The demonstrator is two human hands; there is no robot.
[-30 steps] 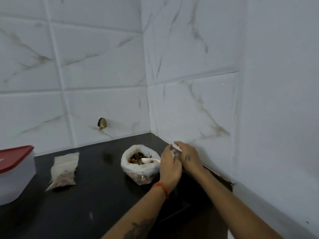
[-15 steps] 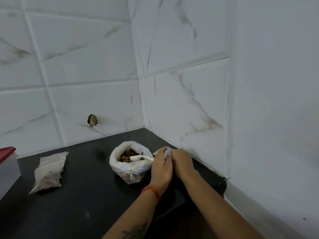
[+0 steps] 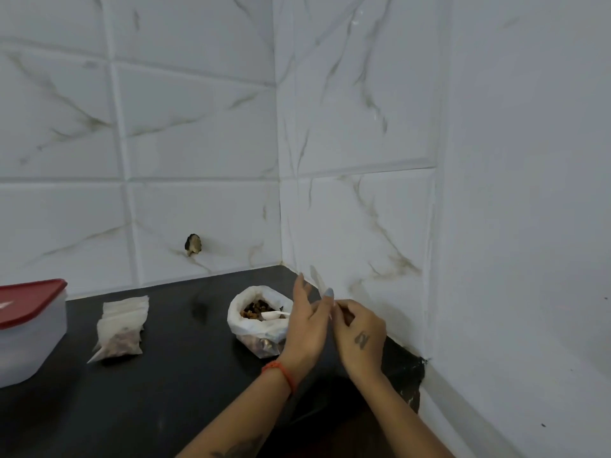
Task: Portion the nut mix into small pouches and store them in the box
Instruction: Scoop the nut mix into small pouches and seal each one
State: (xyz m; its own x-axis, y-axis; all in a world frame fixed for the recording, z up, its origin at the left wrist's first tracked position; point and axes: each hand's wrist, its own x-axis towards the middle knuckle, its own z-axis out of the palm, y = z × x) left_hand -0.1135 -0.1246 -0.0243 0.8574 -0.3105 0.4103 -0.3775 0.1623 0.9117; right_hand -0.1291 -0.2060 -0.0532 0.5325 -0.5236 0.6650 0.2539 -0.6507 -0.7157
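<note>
- the lidded box (image 3: 31,328), red lid shut, sits at the far left of the black tabletop (image 3: 158,391); nothing visible shows pouches stored in it yet.
- near it lies a small stack of pouches (image 3: 120,328), at least the front one holding nut mix, so some portioning looks done.
- the open bag of nut mix (image 3: 259,317), a white spoon (image 3: 274,315) resting in it, still holds plenty to portion.
- left hand (image 3: 305,328) is raised beside the bag, fingers spread upward.
- right hand (image 3: 358,333) touches it, fingers curled in a pinch; what they pinch is too small to tell, perhaps a fresh pouch.
</note>
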